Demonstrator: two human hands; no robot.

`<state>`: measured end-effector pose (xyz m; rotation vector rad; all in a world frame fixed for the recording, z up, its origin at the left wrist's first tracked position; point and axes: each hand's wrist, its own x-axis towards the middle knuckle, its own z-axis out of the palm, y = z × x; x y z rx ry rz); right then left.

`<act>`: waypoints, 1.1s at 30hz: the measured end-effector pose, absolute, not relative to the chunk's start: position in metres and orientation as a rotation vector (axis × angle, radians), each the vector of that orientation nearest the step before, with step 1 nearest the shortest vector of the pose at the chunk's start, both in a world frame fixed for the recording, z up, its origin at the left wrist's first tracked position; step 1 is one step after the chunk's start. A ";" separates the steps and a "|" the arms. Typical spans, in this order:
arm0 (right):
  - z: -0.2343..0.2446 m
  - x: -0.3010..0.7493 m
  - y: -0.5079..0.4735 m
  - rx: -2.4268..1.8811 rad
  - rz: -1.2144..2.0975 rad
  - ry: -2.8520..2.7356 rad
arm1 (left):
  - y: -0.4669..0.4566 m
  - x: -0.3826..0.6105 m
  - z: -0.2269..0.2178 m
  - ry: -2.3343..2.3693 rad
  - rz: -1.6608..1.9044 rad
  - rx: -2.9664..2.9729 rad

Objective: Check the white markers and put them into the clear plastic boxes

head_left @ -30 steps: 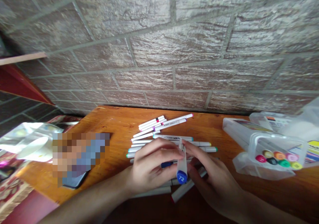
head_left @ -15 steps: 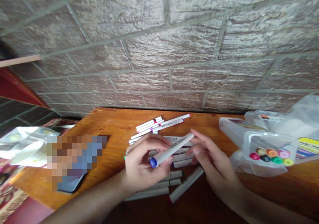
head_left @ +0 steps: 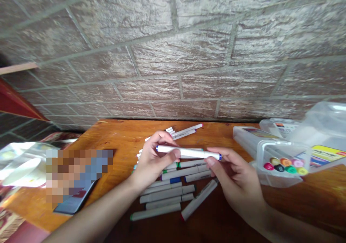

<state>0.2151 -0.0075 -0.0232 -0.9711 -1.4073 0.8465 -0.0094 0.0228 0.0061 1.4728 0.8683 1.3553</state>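
Observation:
My left hand (head_left: 151, 160) and my right hand (head_left: 232, 181) hold one white marker with blue caps (head_left: 188, 152) level above the table, the left fingers pinching its left end and the right fingers its right end. Beneath them lies a loose heap of several white markers (head_left: 169, 192) with coloured caps on the wooden table (head_left: 119, 135). More markers (head_left: 186, 130) lie behind my left hand, near the wall.
A clear plastic marker case (head_left: 281, 160) showing several coloured caps stands at the right, with more clear boxes (head_left: 324, 127) behind it. A phone (head_left: 72, 203) lies at the left on the table edge. A brick wall (head_left: 173, 48) closes the back.
The blue-capped marker turned from pointing toward me to lying level across, held at both ends. Both hands rose slightly off the heap.

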 end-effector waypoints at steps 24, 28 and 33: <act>-0.019 0.215 -0.032 -0.674 0.608 -1.779 | 0.018 -0.016 0.000 0.788 1.187 2.495; -0.023 0.216 -0.030 -0.635 0.568 -1.797 | 0.018 -0.015 0.000 0.795 1.278 2.458; -0.023 0.217 -0.029 -0.650 0.589 -1.838 | 0.018 -0.014 -0.001 0.797 1.315 2.427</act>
